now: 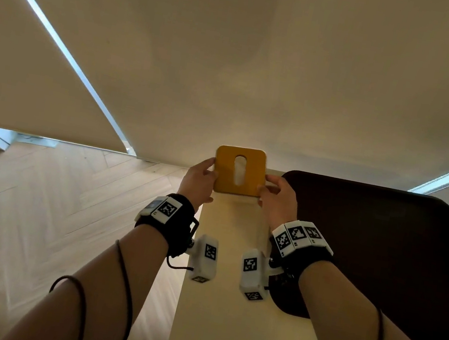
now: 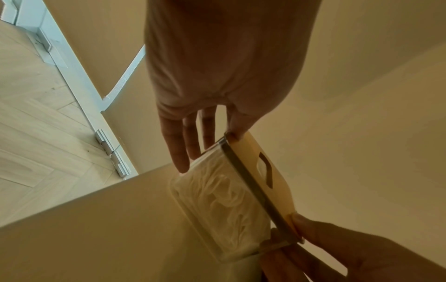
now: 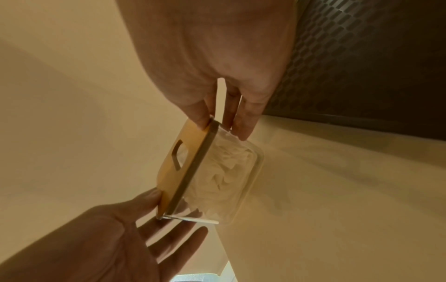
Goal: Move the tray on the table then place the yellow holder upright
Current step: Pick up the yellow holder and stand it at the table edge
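**Holder held between both hands at the table's far left corner**

While the left hand and right hand pinch opposite sides of the yellow holder, its slotted yellow face points up and its clear, tissue-filled body hangs below, just above the table. Both wrists reach forward, level. The dark tray lies alongside, to the right.

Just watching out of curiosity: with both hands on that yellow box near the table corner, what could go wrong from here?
1. The yellow holder is pinched only at its edges by the left hand and right hand; it might slip.
2. It sits near the table corner, so it could fall to the floor.
3. The dark tray lies close on the right; the holder could bump it.
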Tool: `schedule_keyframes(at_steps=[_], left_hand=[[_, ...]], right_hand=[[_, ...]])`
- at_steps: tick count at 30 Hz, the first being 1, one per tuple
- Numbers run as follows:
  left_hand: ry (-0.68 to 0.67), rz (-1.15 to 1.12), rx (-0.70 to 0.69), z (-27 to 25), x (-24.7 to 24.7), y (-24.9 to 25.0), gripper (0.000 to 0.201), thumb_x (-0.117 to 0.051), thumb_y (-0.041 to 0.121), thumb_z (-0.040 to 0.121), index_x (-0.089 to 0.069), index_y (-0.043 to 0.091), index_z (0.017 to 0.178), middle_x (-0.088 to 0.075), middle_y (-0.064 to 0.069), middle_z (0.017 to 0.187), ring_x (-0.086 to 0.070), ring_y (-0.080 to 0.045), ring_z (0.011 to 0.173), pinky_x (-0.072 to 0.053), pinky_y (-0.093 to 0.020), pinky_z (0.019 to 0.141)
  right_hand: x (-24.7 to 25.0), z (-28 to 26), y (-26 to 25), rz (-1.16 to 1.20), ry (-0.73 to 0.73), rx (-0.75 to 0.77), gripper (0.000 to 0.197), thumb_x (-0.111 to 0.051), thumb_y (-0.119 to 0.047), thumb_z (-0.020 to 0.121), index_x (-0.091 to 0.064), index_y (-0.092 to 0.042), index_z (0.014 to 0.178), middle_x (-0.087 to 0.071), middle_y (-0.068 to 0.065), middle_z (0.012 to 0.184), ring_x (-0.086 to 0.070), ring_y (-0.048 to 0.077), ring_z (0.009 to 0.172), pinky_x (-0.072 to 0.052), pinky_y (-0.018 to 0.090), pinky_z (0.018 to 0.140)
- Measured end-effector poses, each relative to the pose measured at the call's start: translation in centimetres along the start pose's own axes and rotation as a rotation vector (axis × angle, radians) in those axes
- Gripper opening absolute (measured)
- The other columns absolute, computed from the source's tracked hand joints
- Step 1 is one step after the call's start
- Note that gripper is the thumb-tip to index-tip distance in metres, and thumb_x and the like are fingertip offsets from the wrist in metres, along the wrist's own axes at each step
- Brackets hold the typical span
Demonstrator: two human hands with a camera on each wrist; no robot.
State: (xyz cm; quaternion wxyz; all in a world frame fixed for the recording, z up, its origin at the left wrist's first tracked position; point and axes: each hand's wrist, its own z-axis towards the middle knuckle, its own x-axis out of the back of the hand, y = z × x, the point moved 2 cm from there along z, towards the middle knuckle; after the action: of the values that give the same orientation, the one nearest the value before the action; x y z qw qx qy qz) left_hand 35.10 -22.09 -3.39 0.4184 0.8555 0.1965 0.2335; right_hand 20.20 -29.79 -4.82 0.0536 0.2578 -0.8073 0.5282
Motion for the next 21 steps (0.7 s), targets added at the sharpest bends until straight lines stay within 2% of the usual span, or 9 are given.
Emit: schedule_keyframes(at_steps=[13,17,21], left_hand=[[-0.036,0.057,-0.003,0.7,0.3,0.2,0.050,-0.043,0.013,0.092,-0.047,0.025,0.141,-0.056,-0.006,0.102,-0.056,-0.023,0.096,-0.057,-0.053,0.085],[-0.040,0.055,-0.007,0.8,0.3,0.2,0.050,-0.043,0.012,0.092,-0.046,0.024,0.141,-0.054,-0.005,0.098,-0.055,-0.022,0.093,-0.057,-0.054,0.085],[-0.044,0.054,-0.010,1.1,0.3,0.1,0.050,-0.043,0.013,0.093,-0.046,0.024,0.142,-0.055,-0.006,0.101,-0.056,-0.022,0.093,-0.057,-0.054,0.085]], right_hand=[[0.0,-0.4,-0.1,-0.014,0.006,0.007,0.032,-0.060,-0.016,0.088,-0.061,-0.015,0.120,-0.068,0.012,0.111,-0.066,0.030,0.101,-0.053,0.048,0.094],[0.0,-0.4,-0.1,-0.021,0.010,0.011,0.032,-0.060,-0.017,0.088,-0.061,-0.015,0.121,-0.068,0.011,0.109,-0.066,0.030,0.101,-0.052,0.047,0.094],[-0.1,-0.4,0.0,-0.024,0.024,0.012,0.032,-0.060,-0.018,0.089,-0.061,-0.016,0.120,-0.068,0.007,0.106,-0.067,0.028,0.099,-0.053,0.046,0.094]])
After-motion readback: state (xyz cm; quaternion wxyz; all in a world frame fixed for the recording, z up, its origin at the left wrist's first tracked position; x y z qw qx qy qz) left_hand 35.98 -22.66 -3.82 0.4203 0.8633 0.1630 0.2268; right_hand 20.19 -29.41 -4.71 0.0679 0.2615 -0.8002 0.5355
